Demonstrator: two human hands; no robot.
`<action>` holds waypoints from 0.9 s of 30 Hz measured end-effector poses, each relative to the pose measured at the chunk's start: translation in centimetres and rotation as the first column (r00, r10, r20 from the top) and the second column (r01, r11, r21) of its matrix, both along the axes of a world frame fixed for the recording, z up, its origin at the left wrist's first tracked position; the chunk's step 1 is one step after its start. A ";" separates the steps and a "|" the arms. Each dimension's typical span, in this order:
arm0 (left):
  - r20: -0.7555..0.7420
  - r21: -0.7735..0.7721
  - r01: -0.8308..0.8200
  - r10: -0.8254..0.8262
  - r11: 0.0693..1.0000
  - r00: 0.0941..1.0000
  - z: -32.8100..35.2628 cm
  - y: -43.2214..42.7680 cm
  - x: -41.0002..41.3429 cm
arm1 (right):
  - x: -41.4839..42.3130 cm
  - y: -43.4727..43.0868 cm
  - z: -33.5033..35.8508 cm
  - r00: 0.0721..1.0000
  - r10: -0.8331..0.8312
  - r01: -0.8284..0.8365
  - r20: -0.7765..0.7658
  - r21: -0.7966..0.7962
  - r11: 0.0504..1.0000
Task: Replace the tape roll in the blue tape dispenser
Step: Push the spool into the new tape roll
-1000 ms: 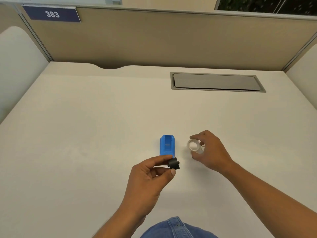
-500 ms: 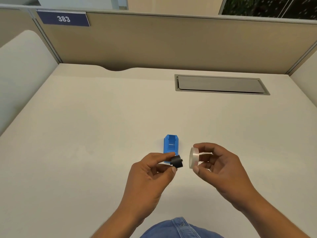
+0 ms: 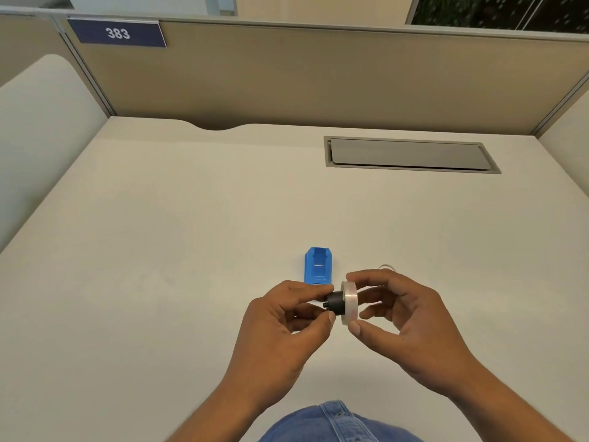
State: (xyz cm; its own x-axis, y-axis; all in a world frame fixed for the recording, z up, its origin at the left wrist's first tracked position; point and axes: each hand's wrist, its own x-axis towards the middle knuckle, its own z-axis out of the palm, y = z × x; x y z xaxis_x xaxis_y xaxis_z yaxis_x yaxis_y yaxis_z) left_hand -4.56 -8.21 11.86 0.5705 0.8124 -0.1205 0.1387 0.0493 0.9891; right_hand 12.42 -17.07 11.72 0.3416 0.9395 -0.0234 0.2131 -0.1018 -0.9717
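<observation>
The blue tape dispenser (image 3: 318, 266) lies on the desk with its roll bay open and nothing in it, just beyond my hands. My left hand (image 3: 283, 330) pinches a small black spool hub (image 3: 335, 304) between thumb and forefinger. My right hand (image 3: 404, 327) holds a clear tape roll (image 3: 349, 303) on edge, thumb below and fingers above. The hub's end meets the roll's centre hole. A second clear ring (image 3: 386, 267), mostly hidden, lies on the desk behind my right fingers.
The pale desk (image 3: 159, 250) is closed in by beige partition walls at the back and sides. A grey cable hatch (image 3: 411, 153) is set into the desk at the back right. A "383" sign (image 3: 117, 33) hangs top left. Denim shows at the bottom edge.
My right hand lifted the clear roll off the desk, turned it on edge and brought it left against the black hub. My left hand kept hold of the hub.
</observation>
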 end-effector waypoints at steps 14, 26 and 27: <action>0.003 -0.001 -0.004 0.004 1.000 1.000 0.3 0.1 0.0 | -0.2 0.3 0.6 1.000 0.023 -0.023 0.007 0.004 1.000; 0.044 -0.122 0.000 0.006 0.993 0.999 0.4 0.0 0.1 | -0.6 0.2 0.6 0.996 0.034 -0.035 -0.082 -0.012 0.999; 0.046 -0.127 -0.004 0.010 0.992 0.999 0.4 -0.1 0.1 | -0.6 0.2 0.6 0.996 0.033 -0.034 -0.083 -0.014 0.999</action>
State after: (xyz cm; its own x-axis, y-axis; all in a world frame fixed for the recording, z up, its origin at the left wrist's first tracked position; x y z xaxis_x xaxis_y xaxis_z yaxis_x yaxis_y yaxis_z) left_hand -4.42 -8.26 12.24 0.5721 0.7962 -0.1967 0.0919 0.1761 0.9801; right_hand 11.81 -16.87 12.35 0.3062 0.9497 -0.0650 0.1355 -0.1111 -0.9845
